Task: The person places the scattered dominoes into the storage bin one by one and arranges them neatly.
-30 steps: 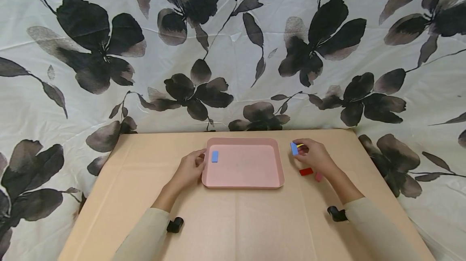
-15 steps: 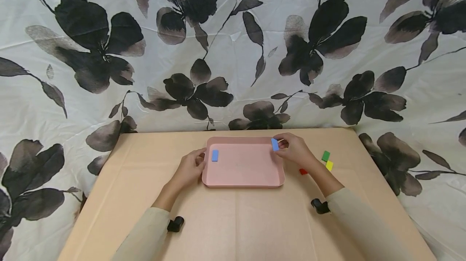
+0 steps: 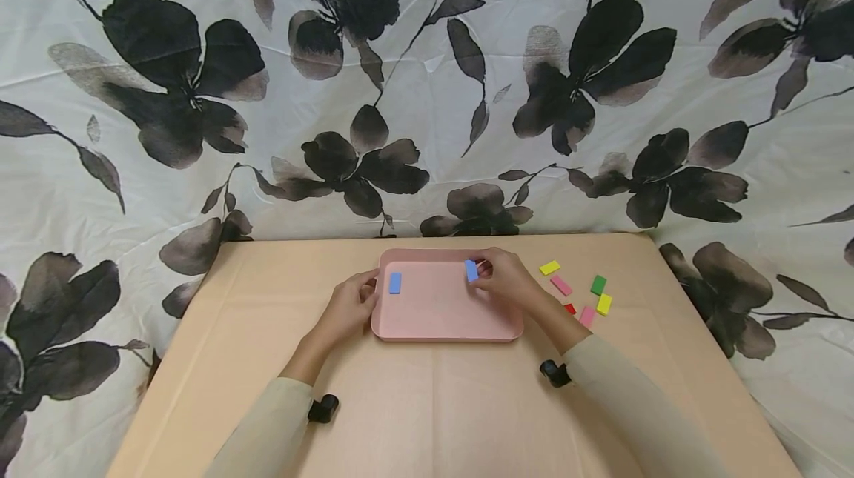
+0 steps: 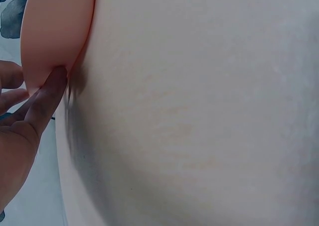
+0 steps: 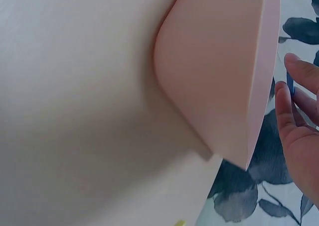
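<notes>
A pink tray [image 3: 434, 319] lies on the table with one blue block [image 3: 395, 283] flat near its left end. My left hand [image 3: 345, 307] holds the tray's left edge; in the left wrist view its thumb [image 4: 52, 84] presses the tray wall and other fingers lie on the far side. Over the tray's right half, my right hand [image 3: 507, 279] pinches a second blue block [image 3: 471, 270] between thumb and fingertips. Only a thin blue edge of that block [image 5: 290, 84] shows in the right wrist view, beside the tray's wall [image 5: 214, 61].
Right of the tray, several small blocks lie loose on the table [image 3: 434, 404]: yellow [image 3: 550, 267], pink [image 3: 561, 284], green [image 3: 598, 284] and a red one [image 3: 570, 308] partly hidden by my right forearm. A floral cloth [image 3: 440, 93] hangs behind the table.
My right hand has carried the blue block leftward from beside the loose blocks to above the tray, uncovering several of them. My left hand stays at the tray's edge.
</notes>
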Demonstrator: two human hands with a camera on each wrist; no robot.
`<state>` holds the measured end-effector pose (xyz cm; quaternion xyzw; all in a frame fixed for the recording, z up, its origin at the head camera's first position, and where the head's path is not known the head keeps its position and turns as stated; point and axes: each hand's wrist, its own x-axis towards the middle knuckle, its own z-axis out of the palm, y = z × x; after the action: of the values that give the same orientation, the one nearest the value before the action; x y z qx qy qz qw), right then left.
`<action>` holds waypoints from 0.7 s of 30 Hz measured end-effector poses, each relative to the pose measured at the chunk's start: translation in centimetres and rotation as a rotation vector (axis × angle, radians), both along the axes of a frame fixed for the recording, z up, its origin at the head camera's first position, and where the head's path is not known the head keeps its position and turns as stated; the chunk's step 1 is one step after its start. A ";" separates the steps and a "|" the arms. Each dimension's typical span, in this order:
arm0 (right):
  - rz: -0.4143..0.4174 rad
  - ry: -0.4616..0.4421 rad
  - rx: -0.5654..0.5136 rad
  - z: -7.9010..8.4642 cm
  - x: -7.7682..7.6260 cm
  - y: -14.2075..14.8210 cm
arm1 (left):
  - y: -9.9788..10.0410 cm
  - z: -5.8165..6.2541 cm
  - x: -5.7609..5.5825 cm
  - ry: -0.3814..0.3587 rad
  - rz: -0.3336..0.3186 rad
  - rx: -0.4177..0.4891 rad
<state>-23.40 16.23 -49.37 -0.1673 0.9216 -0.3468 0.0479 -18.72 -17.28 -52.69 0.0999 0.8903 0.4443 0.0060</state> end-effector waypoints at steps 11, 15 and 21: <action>0.070 0.007 0.037 -0.2 -1.2 -2.8 | 0.0 0.1 0.0 -0.009 0.006 -0.012; 0.089 -0.040 0.035 -0.2 -1.9 -3.8 | 0.0 0.2 -0.3 -0.006 0.002 -0.013; 0.115 -0.056 0.070 -1.0 -2.5 -5.5 | 0.0 0.0 -0.1 -0.010 -0.003 -0.011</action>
<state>-25.91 10.78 -50.38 -0.2083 0.9203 -0.3158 0.0991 -18.83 -17.28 -52.65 0.0991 0.8924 0.4400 0.0118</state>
